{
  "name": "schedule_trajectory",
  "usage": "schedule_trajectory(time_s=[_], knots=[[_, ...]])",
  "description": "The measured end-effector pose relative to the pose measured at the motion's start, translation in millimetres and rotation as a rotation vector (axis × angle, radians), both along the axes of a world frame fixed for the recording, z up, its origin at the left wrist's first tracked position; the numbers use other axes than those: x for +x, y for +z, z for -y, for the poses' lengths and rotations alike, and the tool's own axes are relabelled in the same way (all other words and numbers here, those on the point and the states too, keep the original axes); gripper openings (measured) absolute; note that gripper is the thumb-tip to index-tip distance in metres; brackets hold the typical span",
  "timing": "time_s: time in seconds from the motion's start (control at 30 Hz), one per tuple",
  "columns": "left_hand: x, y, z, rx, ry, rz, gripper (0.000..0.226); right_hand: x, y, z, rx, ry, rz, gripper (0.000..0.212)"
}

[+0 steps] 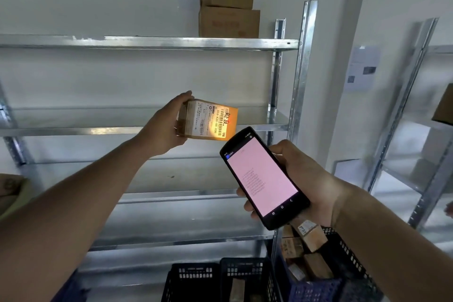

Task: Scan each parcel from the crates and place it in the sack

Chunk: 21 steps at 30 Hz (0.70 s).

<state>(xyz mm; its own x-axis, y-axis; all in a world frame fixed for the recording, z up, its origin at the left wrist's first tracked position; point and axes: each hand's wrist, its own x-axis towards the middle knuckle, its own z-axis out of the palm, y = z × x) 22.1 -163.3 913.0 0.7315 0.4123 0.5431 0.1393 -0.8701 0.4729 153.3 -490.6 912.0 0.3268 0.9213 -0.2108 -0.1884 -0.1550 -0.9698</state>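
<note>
Black glossy plastic forms the scanner, which is gripped nearest the viewer in the right hand, fingers wrapped round its edges. Just beyond its top end, up and to the left, the brown cardboard parcel is clamped at its left end by the left hand. Its long axis runs left to right, and the white label is turned toward the scanner and lit yellow. Low at right, a latticed blue crate is heaped with taped boxes. Farther back, galvanised shelving is seen. No sack is visible.
</note>
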Motion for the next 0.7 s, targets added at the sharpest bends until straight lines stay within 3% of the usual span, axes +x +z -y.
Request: schedule_trajectory(time_s=[0.1, 0.23, 0.47, 0.57, 0.7], knots=[[-1, -1, -2, -0.032, 0.014, -0.022, 0.114, -4, 1, 4, -0.003, 0.023, 0.019, 0.059], [-6, 3, -7, -0.147, 0.003, 0.012, 0.088, -5, 1, 7, -0.008, 0.032, 0.022, 0.06], [-10, -2, -4, 0.034, 0.108, -0.06, 0.117, -1, -4, 12, -0.004, 0.064, 0.021, 0.06], [-13, -6, -3, 0.064, 0.15, -0.041, 0.116, 2, -10, 11, 0.027, 0.07, 0.025, 0.062], [-16, -12, 17, -0.054, 0.252, 0.07, 0.101, 1, -19, -4, 0.141, 0.025, -0.019, 0.062]])
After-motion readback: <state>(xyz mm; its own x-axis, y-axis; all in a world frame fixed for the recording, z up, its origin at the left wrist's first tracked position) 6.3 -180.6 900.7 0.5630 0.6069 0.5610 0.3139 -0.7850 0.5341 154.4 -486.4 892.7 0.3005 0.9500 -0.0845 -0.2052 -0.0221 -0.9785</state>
